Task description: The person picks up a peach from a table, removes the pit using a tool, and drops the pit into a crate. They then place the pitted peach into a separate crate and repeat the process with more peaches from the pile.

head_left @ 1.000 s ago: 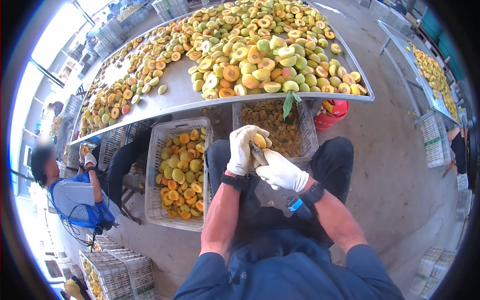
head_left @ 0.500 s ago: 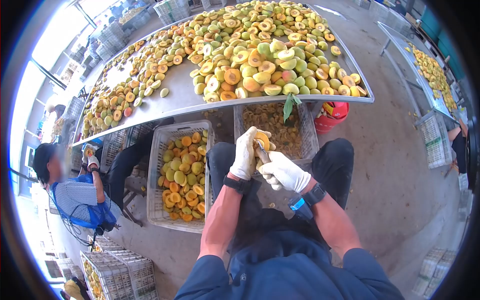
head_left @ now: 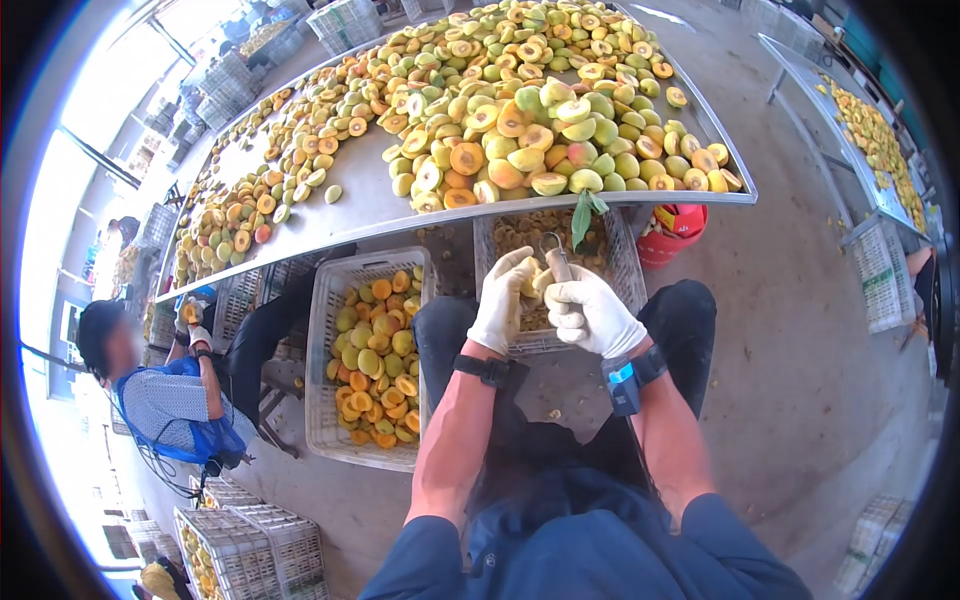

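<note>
My left hand (head_left: 505,302), in a white glove, is closed round a halved yellow peach (head_left: 529,287), mostly hidden by the fingers. Beside it my gloved right hand (head_left: 592,312) grips the handle of a pitting tool (head_left: 556,262). The tool's curved metal end points up and away from me, clear of the fruit. Both hands are close together above a crate (head_left: 630,262) of pits and scraps between my knees. To the left stands a white crate (head_left: 318,375) of pitted peach halves.
A metal table (head_left: 345,218) heaped with peach halves lies ahead, its edge just beyond my hands. A red bucket (head_left: 672,240) stands under it at right. A co-worker (head_left: 175,400) sits at left. Stacked crates (head_left: 250,545) stand at lower left; another table (head_left: 800,95) is far right.
The tool has come away from the peach half and turned from pointing into it to pointing upward. My hands have moved slightly apart, and the view has shifted a little.
</note>
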Demonstrator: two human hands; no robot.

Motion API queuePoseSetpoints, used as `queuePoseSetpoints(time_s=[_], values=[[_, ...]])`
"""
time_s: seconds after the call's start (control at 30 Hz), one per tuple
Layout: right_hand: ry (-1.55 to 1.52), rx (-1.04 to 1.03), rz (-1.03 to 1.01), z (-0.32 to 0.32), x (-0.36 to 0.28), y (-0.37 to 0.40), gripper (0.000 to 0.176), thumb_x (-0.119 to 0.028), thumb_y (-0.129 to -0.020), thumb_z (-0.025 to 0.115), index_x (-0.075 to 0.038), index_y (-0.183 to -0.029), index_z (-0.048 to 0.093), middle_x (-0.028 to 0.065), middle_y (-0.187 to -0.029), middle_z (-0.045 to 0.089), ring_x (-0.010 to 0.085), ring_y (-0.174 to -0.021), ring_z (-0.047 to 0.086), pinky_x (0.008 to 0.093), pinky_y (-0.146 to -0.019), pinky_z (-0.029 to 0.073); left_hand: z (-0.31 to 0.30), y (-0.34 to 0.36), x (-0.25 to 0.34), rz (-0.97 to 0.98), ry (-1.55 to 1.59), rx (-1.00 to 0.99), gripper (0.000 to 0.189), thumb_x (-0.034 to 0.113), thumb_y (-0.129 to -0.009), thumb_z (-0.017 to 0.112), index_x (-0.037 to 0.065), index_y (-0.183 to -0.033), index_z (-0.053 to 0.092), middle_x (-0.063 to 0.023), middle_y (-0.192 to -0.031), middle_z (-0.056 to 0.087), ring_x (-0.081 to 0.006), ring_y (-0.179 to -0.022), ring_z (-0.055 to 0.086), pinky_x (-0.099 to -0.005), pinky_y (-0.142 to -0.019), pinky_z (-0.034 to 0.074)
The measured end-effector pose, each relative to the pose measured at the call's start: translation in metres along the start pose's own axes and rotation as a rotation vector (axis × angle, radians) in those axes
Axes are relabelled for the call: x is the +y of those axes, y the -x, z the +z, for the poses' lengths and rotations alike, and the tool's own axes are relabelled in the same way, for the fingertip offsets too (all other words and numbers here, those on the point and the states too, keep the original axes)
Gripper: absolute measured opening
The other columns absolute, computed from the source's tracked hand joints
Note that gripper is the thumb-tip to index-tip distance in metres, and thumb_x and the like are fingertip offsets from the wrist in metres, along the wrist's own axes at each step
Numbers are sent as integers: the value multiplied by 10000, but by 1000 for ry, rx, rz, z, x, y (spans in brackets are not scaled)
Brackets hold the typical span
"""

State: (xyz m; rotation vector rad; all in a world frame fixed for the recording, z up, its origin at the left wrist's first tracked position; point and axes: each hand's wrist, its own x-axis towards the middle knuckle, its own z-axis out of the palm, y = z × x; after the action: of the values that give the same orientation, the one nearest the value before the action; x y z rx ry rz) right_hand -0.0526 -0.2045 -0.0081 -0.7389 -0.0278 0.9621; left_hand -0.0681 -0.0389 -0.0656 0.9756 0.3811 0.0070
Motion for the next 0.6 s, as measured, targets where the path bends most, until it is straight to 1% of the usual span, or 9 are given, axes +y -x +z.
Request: queuePoseSetpoints(time_s=[0.07,0.13,0.17,0.2,0.27,0.3,0.37,0.5,0.6], values=[[240,133,9,-4,-5,1,166,-98,-868,555,-44,-1021,519,10,-694,497,81,-466,443,249,-375,375,-5,-8,-1,205,-378,18,376,98,-919,622,15,-1281,565,-53,-1078,636,-117,-868,609,-257,-701,522],[818,374,-67,-9,3,2,171,-115,-854,560,-41,-1002,518,28,-708,531,94,-495,495,265,-385,416,0,-9,9,100,-319,78,379,110,-919,621,19,-1282,565,-61,-1091,627,-133,-876,613,-279,-716,530],[876,373,-60,-12,4,4,189,-126,-845,559,-9,-987,514,123,-723,604,235,-552,605,379,-476,501,-2,-16,9,33,-94,92,369,104,-906,625,28,-1262,567,-74,-1080,626,-178,-886,624,-328,-725,542],[869,380,-61,-18,9,2,189,-126,-845,559,-9,-987,514,123,-723,604,235,-552,605,379,-476,501,-1,-20,12,-48,80,81,344,158,-918,600,31,-1236,561,-107,-1084,623,-242,-885,632,-377,-723,549],[1482,477,-399,-27,22,-4,231,-137,-831,566,19,-993,513,238,-762,635,398,-682,645,483,-630,521,-1,-21,16,-158,269,24,374,277,-942,558,25,-1219,551,-142,-1057,635,-277,-859,633,-363,-687,545],[1473,511,-273,-16,16,-2,274,-155,-821,574,39,-1003,510,305,-801,623,488,-821,616,531,-753,490,-2,-21,16,-163,258,24,374,277,-942,558,25,-1219,551,-142,-1057,635,-277,-859,633,-363,-687,545],[1463,516,-317,-18,18,-6,268,-161,-825,573,35,-998,515,299,-797,627,482,-811,622,528,-740,495,-5,-20,16,-186,259,-98,455,396,-955,514,15,-1199,560,-173,-1045,646,-280,-820,634,-328,-622,523],[1438,525,-398,-22,17,-5,254,-170,-831,572,29,-984,525,296,-787,630,475,-800,627,527,-727,497,-5,-10,28,-225,296,-206,485,441,-961,502,17,-1184,574,-188,-1016,664,-267,-763,639,-309,-567,492],[1462,501,-396,-34,15,0,246,-171,-834,570,20,-985,530,294,-778,627,472,-796,626,532,-726,492,1,11,59,54,65,-91,486,448,-961,538,12,-1169,590,-184,-944,684,-215,-642,627,-259,-508,450]])
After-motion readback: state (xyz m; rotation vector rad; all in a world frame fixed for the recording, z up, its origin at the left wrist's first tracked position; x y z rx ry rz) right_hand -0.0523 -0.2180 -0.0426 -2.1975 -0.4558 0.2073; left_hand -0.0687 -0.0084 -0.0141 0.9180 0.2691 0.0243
